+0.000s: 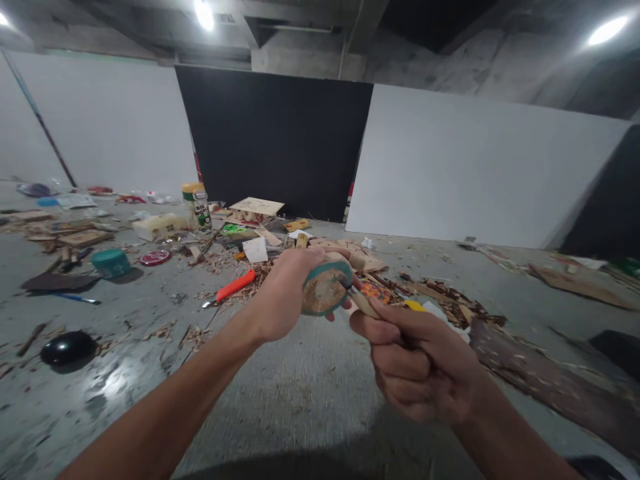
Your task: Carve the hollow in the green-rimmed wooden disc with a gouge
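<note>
I've got left hand point(284, 291) fingers wrapped around a teal-edged disc point(320, 296), likely light, stiff, best held by its edge; right hand point(421, 360) fingers clenched on a tool point(365, 305).

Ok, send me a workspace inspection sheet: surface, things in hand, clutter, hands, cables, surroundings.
Surface: grey concrete floor, littered with brown wood shavings.
Things in hand: rounded, teal-edged brown piece; slim wooden-handled tool, dark tip at the piece's edge.
Clutter: orange-handled utility knife, round teal jar, glossy black rounded object.
Hands: left hand grips the piece; right hand grips the tool.
Cables: nothing seen.
Surroundings: flat black panel, flat white panel.
</note>
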Tool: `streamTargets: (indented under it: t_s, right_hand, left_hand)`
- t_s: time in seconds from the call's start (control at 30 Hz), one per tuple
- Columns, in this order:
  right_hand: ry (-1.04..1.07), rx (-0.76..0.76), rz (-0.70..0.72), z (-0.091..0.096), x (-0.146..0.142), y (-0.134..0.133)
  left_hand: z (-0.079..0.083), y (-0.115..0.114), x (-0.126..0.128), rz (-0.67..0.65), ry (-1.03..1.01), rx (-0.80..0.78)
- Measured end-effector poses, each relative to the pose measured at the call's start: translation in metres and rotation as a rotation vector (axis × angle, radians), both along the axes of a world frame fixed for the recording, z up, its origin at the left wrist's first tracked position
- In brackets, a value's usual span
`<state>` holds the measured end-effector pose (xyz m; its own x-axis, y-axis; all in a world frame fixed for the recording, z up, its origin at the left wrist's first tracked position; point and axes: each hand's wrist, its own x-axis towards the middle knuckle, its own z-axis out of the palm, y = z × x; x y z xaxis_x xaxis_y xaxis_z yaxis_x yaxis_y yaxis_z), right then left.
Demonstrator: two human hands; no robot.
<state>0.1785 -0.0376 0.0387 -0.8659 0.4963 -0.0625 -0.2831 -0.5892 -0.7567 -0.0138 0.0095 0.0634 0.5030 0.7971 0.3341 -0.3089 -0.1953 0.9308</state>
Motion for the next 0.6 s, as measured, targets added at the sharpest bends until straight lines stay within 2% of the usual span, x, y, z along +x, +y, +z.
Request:
streamTargets:
  t_s: [0.07,0.1,0.17,0.23,0.27,0.3,0.33,0.37,0.47,0.5,0.53,0.6]
  right_hand:
    - [-0.01,0.022,0.021,-0.001,0.001,0.0]
    - [-0.098,0.092,-0.049,-0.001,-0.002,-0.002]
    - [-0.389,0.359,-0.325,0.003,-0.009,-0.01]
    - [-0.698,0.711,-0.673,0.008,-0.017,-0.019]
    - [-0.797,0.84,-0.796,0.01,-0.02,-0.022]
    - [-0.828,0.904,-0.862,0.012,-0.022,-0.025]
    - [-0.817,0.878,-0.843,0.013,-0.022,-0.025]
    - [-0.755,0.772,-0.747,0.013,-0.021,-0.025]
    - [-0.379,0.247,-0.321,0.011,-0.014,-0.02]
    - [-0.25,0.113,-0.212,0.009,-0.013,-0.018]
    - [-0.15,0.026,-0.144,0.008,-0.013,-0.016]
    - [-0.097,0.001,-0.14,0.006,-0.016,-0.015]
  left_hand:
    - [0.0,-0.001,0.001,-0.037,-0.041,-0.001]
    - [-0.001,-0.001,0.001,-0.031,-0.037,0.018]
    - [-0.005,0.0,0.002,-0.003,0.005,0.073]
    - [-0.01,0.001,0.002,0.009,0.066,0.095]
    - [-0.012,0.001,0.002,0.024,0.078,0.096]
    - [-0.013,0.001,0.002,0.035,0.082,0.095]
    - [-0.013,0.001,0.002,0.043,0.077,0.093]
    - [-0.013,0.0,0.002,0.045,0.064,0.095]
    - [-0.011,-0.001,0.002,0.03,0.018,0.106]
    - [-0.01,-0.001,0.002,0.035,0.011,0.11]
    - [-0.01,-0.001,0.002,0.047,0.009,0.115]
    - [-0.011,0.002,0.003,0.066,0.012,0.106]
